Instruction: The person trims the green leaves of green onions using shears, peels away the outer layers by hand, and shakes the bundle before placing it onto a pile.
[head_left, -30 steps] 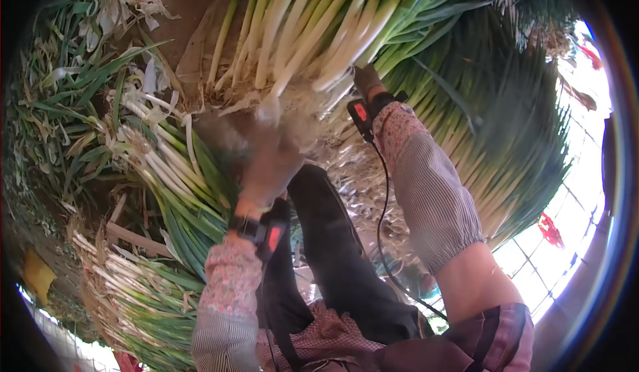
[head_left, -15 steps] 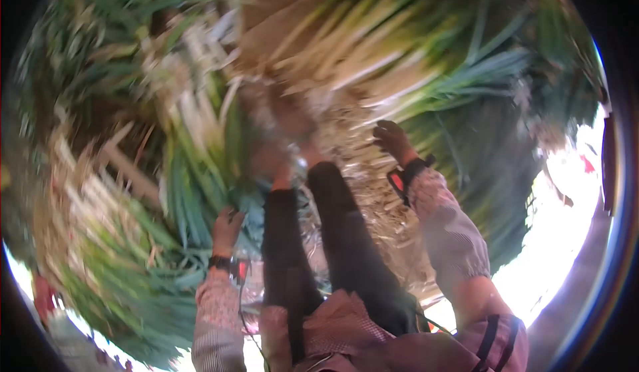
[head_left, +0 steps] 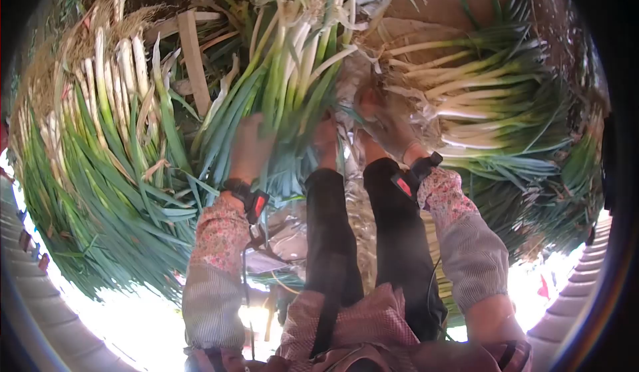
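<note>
Green onion bundles: three in view. Middle bundle (head_left: 293, 72) ahead of the knees, long axis near-vertical in frame, white root ends up and away, green tops toward the body. Left hand (head_left: 249, 149) grasping its leaves. Right hand (head_left: 383, 122) among roots; grip unclear. Wooden slat (head_left: 193, 59): one.

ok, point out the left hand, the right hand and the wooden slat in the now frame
left hand (head_left: 251, 147), head view, back of the hand on green onion leaves.
right hand (head_left: 383, 120), head view, back of the hand.
wooden slat (head_left: 193, 56), head view, middle of its length.
</note>
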`<state>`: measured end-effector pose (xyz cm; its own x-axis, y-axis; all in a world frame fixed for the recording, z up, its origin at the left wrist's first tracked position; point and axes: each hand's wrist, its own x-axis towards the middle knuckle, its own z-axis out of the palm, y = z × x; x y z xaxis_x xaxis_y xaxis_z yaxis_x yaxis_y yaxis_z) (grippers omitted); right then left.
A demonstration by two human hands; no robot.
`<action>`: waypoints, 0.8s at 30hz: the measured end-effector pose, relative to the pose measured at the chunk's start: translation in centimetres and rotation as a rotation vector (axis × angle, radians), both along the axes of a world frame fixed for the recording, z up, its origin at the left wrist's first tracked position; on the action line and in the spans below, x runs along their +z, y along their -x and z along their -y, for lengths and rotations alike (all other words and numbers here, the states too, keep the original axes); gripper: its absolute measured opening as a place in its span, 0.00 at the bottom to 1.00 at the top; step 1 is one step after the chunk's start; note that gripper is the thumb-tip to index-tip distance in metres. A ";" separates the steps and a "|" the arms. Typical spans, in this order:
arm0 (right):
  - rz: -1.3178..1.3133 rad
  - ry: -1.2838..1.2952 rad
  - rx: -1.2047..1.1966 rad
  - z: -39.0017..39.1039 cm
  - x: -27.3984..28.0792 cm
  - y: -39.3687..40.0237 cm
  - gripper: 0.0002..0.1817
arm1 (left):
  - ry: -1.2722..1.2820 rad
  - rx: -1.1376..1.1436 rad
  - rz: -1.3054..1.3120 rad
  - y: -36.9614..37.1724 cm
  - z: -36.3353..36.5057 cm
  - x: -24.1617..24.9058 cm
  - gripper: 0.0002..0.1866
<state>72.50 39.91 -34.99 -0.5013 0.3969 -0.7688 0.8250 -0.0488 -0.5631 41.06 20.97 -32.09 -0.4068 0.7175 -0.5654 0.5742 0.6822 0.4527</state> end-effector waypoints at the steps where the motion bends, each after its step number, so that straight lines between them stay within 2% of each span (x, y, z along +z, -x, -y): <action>1: -0.016 0.008 -0.010 -0.5 -0.6 1.7 0.24 | -0.033 -0.023 -0.042 1.2 -1.5 0.1 0.30; 4: -0.028 -0.022 0.010 -2.9 -1.4 8.6 0.29 | -0.096 -0.087 -0.187 3.9 -3.1 -2.7 0.34; 5: 0.052 -0.074 0.090 -3.9 -1.6 11.6 0.33 | -0.105 -0.100 -0.240 4.5 -3.3 -3.7 0.35; 6: 0.131 -0.126 0.170 -4.7 -2.5 14.3 0.38 | 0.042 -0.075 -0.174 5.1 -4.5 -3.8 0.41; 8: 0.253 0.268 0.074 -5.6 -6.6 18.3 0.46 | 0.240 -0.039 -0.127 5.9 -6.6 -5.0 0.49; 9: 0.250 0.309 0.057 -5.5 -10.0 19.6 0.47 | 0.352 -0.020 -0.097 5.9 -6.5 -6.2 0.54; 10: 0.199 0.377 -0.239 -4.8 -9.8 21.2 0.41 | 0.291 -0.035 -0.179 5.6 -5.2 -8.7 0.62; 11: 0.233 0.411 -0.263 -5.5 -8.7 23.3 0.33 | 0.355 -0.005 -0.130 5.3 -4.9 -9.6 0.62; 12: 0.090 0.528 -0.389 -5.0 -12.5 23.6 0.28 | 0.408 0.027 -0.087 4.9 -5.6 -10.0 0.61; 13: 0.069 0.524 -0.231 -5.5 -17.1 23.8 0.19 | 0.458 0.058 -0.039 4.5 -5.8 -10.3 0.61; 14: -0.265 0.068 0.347 -7.7 -17.1 23.6 0.14 | 0.404 0.125 0.056 4.0 -5.2 -10.6 0.58; 15: -0.481 -0.695 0.712 -9.9 -16.9 23.3 0.11 | 0.414 0.186 0.080 3.2 -4.7 -10.7 0.57; 17: -0.369 -0.375 0.173 -16.4 -13.3 21.5 0.15 | 0.433 0.298 0.126 1.3 -3.5 -10.7 0.53; 18: -0.354 -0.258 -0.128 -19.7 -11.4 20.7 0.17 | 0.352 0.327 0.060 0.0 -2.3 -11.3 0.47; 19: -0.645 -0.274 -0.257 -22.9 -11.1 19.2 0.24 | 0.390 0.348 0.100 -0.1 -2.3 -10.9 0.47; 21: -0.682 -0.100 -0.276 -22.9 -10.9 19.0 0.17 | 0.475 0.384 0.177 -0.2 -1.9 -10.4 0.47; 22: -0.693 -0.011 -0.289 -22.6 -11.4 17.9 0.15 | 0.402 0.385 0.137 -0.4 -1.3 -10.6 0.45; 23: -0.705 0.075 -0.302 -22.1 -12.2 16.7 0.13 | 0.375 0.292 0.040 -0.3 -0.9 -11.1 0.45; 24: -0.716 -0.060 -0.060 -20.5 -13.8 15.3 0.11 | 0.346 0.199 -0.057 0.0 -0.4 -12.0 0.46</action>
